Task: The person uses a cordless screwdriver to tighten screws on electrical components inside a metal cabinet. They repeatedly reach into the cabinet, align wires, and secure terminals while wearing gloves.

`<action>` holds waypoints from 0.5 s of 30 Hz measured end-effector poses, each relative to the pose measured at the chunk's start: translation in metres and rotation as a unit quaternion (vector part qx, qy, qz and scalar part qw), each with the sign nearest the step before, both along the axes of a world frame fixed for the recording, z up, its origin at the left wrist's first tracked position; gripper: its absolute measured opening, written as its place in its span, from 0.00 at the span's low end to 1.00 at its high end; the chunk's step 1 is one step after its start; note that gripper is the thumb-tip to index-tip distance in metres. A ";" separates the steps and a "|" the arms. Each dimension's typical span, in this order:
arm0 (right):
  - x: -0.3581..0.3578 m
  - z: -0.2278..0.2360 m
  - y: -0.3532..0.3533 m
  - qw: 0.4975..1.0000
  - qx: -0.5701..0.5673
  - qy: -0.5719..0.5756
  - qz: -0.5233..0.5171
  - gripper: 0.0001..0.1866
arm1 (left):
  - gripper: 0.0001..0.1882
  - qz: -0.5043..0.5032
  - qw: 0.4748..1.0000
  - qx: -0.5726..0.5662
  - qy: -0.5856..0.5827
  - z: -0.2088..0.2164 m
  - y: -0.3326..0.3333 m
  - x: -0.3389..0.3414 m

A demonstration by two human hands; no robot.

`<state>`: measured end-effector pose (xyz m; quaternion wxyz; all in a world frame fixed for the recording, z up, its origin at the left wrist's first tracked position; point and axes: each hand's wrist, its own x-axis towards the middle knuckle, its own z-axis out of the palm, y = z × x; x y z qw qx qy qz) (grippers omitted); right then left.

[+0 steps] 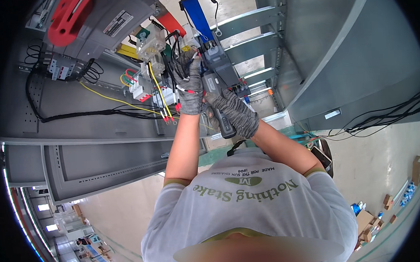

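Observation:
Both my hands wear grey knitted gloves and work inside an open grey metal cabinet. My right hand [235,113] is closed around a slim dark grey cordless screwdriver [226,127], whose far end points up toward the wiring. My left hand [189,87] reaches farther in, its fingertips pinched on a thin wire [195,55] with a red and white end, beside a dark grey switch block [218,62]. Black wires [175,50] run alongside the left hand. Below its wrist hang loose leads with red tips [178,106]. The screwdriver's tip is hidden.
Blue [196,17], red [170,22] and yellow [128,50] busbars stand at the back. A large grey switch with a red handle [69,22] fills the upper left. A yellow wire [156,86] and a black wire bundle [78,114] cross the left side. Cardboard boxes [364,222] lie on the right floor.

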<state>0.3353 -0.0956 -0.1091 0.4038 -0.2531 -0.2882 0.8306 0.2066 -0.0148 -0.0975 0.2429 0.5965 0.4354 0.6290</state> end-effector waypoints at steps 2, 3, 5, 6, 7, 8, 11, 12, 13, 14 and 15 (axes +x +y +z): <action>0.000 0.000 0.004 1.000 0.001 -0.001 -0.003 0.15 | 0.10 0.016 0.999 0.001 0.031 0.001 0.002 0.000; -0.001 -0.001 0.005 1.000 0.014 -0.007 -0.010 0.15 | 0.10 0.025 0.999 0.002 0.046 0.002 0.002 0.000; -0.002 -0.001 0.005 1.000 0.020 -0.009 -0.013 0.16 | 0.09 0.024 0.998 0.006 0.056 0.003 0.000 -0.001; -0.001 0.000 0.004 1.000 0.013 -0.005 -0.008 0.16 | 0.10 0.025 0.998 0.002 0.062 0.004 -0.001 -0.002; -0.001 0.000 0.003 1.000 0.006 -0.001 -0.004 0.17 | 0.10 0.027 0.997 -0.003 0.068 0.004 -0.002 -0.003; -0.003 -0.003 0.003 1.000 -0.002 -0.020 -0.007 0.18 | 0.09 0.027 0.995 0.031 0.090 0.008 -0.002 -0.001; 0.000 -0.003 0.000 0.999 0.021 -0.040 0.001 0.16 | 0.08 0.025 0.998 0.019 0.060 0.007 -0.004 0.000; -0.003 -0.011 -0.002 1.000 0.023 -0.013 -0.013 0.15 | 0.08 0.008 0.999 0.010 0.032 0.006 -0.004 0.000; -0.002 -0.012 -0.002 0.999 0.029 -0.019 -0.012 0.15 | 0.08 0.010 0.999 0.009 0.042 0.007 -0.005 -0.001; -0.001 -0.013 -0.002 0.999 0.034 -0.026 -0.011 0.15 | 0.08 0.011 0.999 0.007 0.052 0.009 -0.007 -0.001; 0.000 -0.014 -0.002 0.999 0.039 -0.034 -0.010 0.15 | 0.08 0.013 0.998 0.004 0.062 0.011 -0.009 -0.001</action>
